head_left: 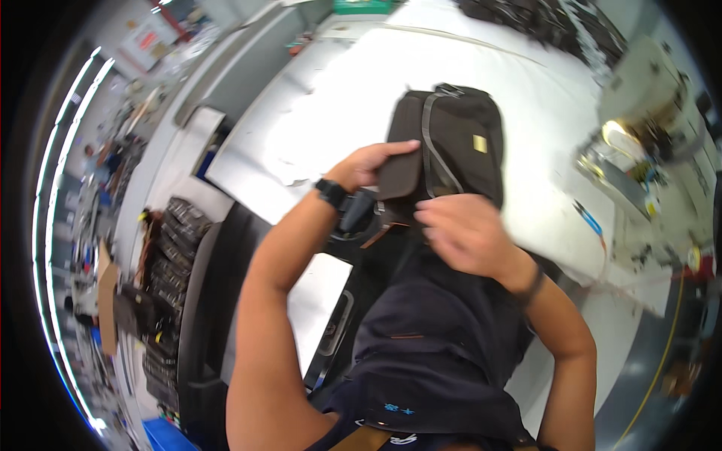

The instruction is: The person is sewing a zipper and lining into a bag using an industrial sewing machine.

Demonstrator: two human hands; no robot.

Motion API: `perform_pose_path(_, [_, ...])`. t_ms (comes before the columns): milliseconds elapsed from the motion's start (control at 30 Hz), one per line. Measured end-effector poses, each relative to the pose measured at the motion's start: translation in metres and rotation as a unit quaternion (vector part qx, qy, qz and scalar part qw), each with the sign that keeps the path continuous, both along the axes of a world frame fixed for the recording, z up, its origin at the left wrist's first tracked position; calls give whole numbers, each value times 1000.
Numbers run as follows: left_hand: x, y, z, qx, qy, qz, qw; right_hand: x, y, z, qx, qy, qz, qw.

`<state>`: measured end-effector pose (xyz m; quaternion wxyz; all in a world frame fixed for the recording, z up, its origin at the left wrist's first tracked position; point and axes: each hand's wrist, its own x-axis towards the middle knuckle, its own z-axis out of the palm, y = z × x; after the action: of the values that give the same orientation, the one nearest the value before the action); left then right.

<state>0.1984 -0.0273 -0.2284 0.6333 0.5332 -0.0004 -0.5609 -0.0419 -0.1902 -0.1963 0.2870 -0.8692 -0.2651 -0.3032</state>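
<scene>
A dark brown fabric bag point(470, 113) lies on the white tabletop in front of me. It has a grey zipper or piping line point(427, 128) curving along it and a small yellow label point(479, 143) on its right part. My left hand point(367, 161) grips the bag's left side, thumb on top, the other fingers partly hidden. At the bag's near edge, by the lower end of the grey line, my right hand point(466, 237) is curled and slightly blurred. Its fingertips come together, and what they pinch is hidden.
A sewing machine point(647, 113) stands to the right, with blue-handled snips point(588, 218) on the table beside it. Dark bundled pieces point(534, 22) lie at the table's far end. More dark bags point(169, 263) are stacked at left. A green bin point(361, 6) sits at the far edge.
</scene>
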Motion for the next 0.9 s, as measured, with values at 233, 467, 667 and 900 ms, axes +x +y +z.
perform_pose_path(233, [-20, -17, 10, -38, -85, -10, 996, 11, -78, -32, 515, 297, -216, 774])
perform_pose_path(467, [-45, -4, 33, -46, -71, 91, 992, 7, -71, -45, 392, 300, -207, 844])
perform_pose_path(667, [-100, 38, 32, -89, -152, -33, 984, -23, -35, -56, 188, 262, -176, 930])
perform_pose_path(900, [-136, 62, 80, 79, -193, 54, 976, -82, -13, -43, 228, 250, -80, 938])
